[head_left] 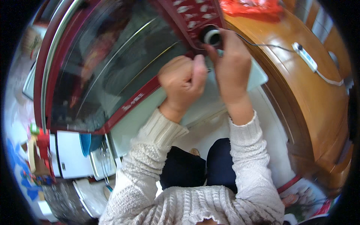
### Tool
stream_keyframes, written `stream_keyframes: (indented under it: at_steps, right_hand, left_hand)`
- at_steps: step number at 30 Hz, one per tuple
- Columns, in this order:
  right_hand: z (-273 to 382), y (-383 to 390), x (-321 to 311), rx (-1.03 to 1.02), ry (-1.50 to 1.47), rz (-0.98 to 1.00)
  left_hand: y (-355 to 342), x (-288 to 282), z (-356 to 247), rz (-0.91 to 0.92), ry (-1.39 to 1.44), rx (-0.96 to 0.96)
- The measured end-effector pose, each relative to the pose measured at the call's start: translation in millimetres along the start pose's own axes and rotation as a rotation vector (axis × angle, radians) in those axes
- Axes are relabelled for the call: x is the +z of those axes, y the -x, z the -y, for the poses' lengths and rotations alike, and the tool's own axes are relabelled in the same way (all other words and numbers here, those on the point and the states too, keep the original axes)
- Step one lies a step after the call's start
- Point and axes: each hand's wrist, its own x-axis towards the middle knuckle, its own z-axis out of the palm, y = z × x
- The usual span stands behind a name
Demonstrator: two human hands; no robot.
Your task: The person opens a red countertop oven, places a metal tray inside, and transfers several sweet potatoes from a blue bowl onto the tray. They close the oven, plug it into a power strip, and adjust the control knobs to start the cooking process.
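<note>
A dark red countertop oven point(135, 96) with a wide glass door point(123, 56) stands before me on a pale table. My right hand point(233, 56) is closed round the black-and-white control knob point(212, 36) on the oven's red panel point(195, 15). Close by on the left, my left hand point(182, 77) is curled into a fist in front of the oven's lower edge, its thumb pointing up. Whatever its fingers hold, if anything, is hidden. Reflections blur the inside of the oven.
On the right runs a curved wooden cabinet top point(315, 101), carrying a white power strip point(305, 56) with a black cord, and a red plastic bag point(251, 8). At lower left are a white box point(73, 153), a blue bowl point(85, 144) and a wire whisk point(103, 159).
</note>
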Motion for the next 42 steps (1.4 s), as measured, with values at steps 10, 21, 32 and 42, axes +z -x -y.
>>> stream_keyframes:
  at_steps: [10, 21, 32, 42]
  right_hand:
    - [2, -1, -5, 0.1, 0.069, 0.01]
    - [6, -3, -7, 0.053, 0.125, -0.003]
    - [5, 2, -3, 0.017, 0.121, -0.025]
    - [3, 12, -9, 0.072, 0.219, 0.058]
  left_hand:
    - [-3, 11, -3, -0.142, 0.062, 0.043]
    - [-7, 14, -9, -0.178, 0.07, 0.042]
    - [0, 14, -8, -0.163, 0.062, 0.037]
    - [3, 11, -10, -0.151, 0.048, 0.082]
